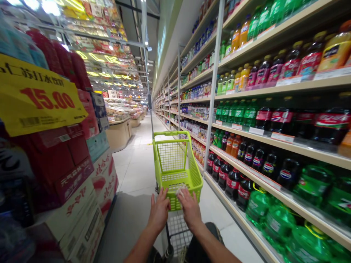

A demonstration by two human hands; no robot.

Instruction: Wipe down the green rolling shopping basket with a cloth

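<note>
The green basket of a trolley is met directly ahead of the grip, its near rim lying under the fingers of both hands. The left hand is laid on the rim's left end with the fingers reaching over the edge; whether they are hooked around it cannot be told. The right hand is set just beside it, to the right, palm down, with a small white scrap pressed between fingertips and rim — whether the scrap is pinched or merely covered cannot be told either. Below the grip and slightly toward the body, the trolley's lower wire rack is seen between the forearms. To the right of the grip, near the basket's right wall, the edge of the drinks shelves runs forward, loaded with dark cola and green bottles, and a white upright post stands just ahead of the basket's far right corner. To the left of the grip, stacked cartons under a yellow price sign rise close by, though a strip of pale floor is left open between them and the basket. Straight beyond the basket's far rim the aisle is open and long — wider on the left side, where the tiles spread toward a distant display island.
</note>
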